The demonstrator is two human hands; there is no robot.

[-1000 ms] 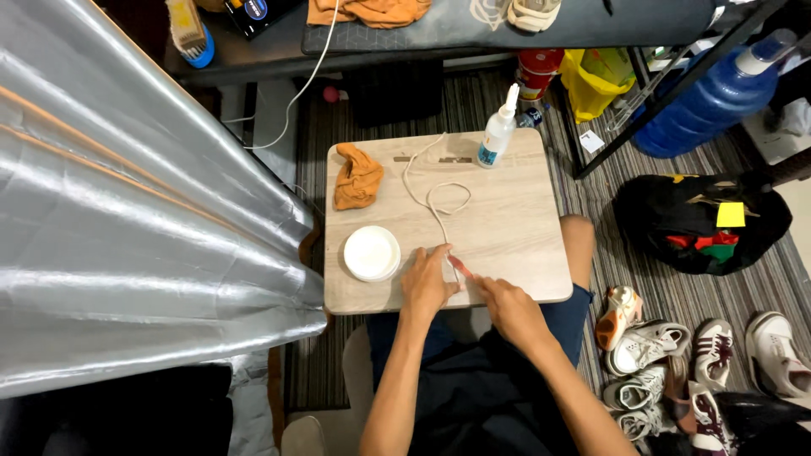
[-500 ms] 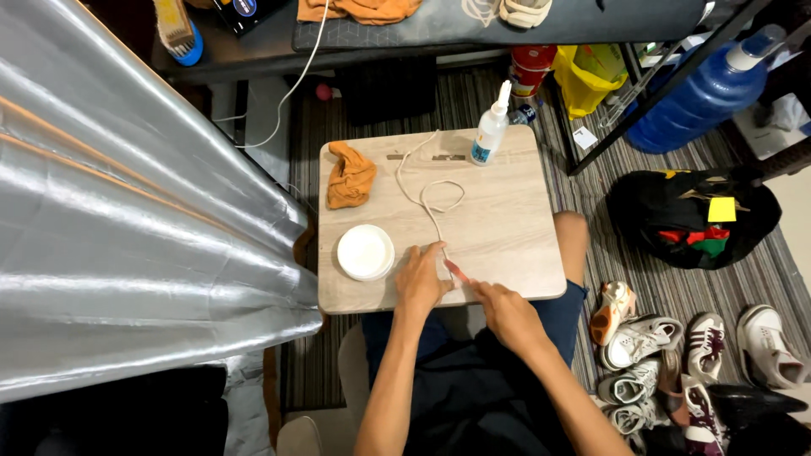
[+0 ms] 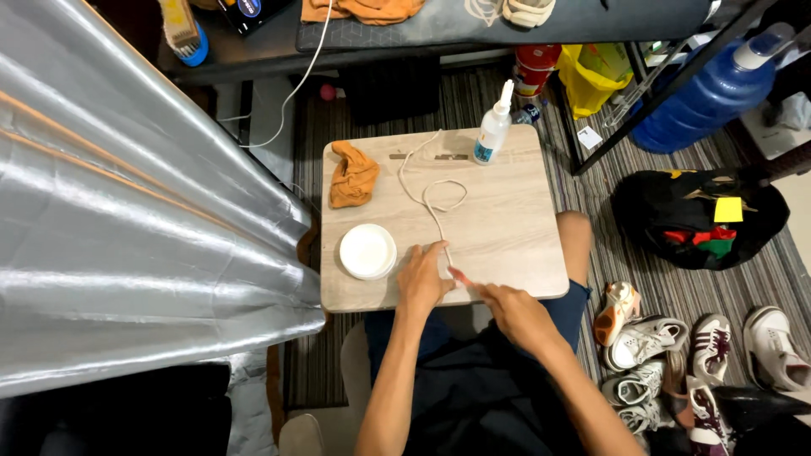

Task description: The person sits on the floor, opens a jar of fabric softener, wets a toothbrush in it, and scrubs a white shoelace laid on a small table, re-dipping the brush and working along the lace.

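Compared with one second ago, very little has changed: both hands are in nearly the same place at the lower middle of the frame, at the near edge of the small wooden surface (image 3: 507, 236), and the white cord (image 3: 432, 196) keeps the same loop in the middle of the board. The left hand (image 3: 422, 279) lies flat on the wood with the fingers loosely bent, and its fingertips press or pinch the near end of the cord; I cannot tell for sure if it pinches or only presses. The right hand (image 3: 517, 314) comes from the lower right, with the fingers closed around a small reddish thing (image 3: 460, 275) whose tip points toward the cord end; it is too small to say what it is. The two hands were a little apart before and are now almost touching at the cord end, so, as I judge, the work stays on this one spot of the cord. The cord runs from there up the board, makes its loop, and goes toward the upper edge near the white spray bottle (image 3: 492, 128). The round white lid (image 3: 368, 251) is just left of the left hand, and the orange cloth (image 3: 353, 173) lies in the upper left corner of the board, both untouched.
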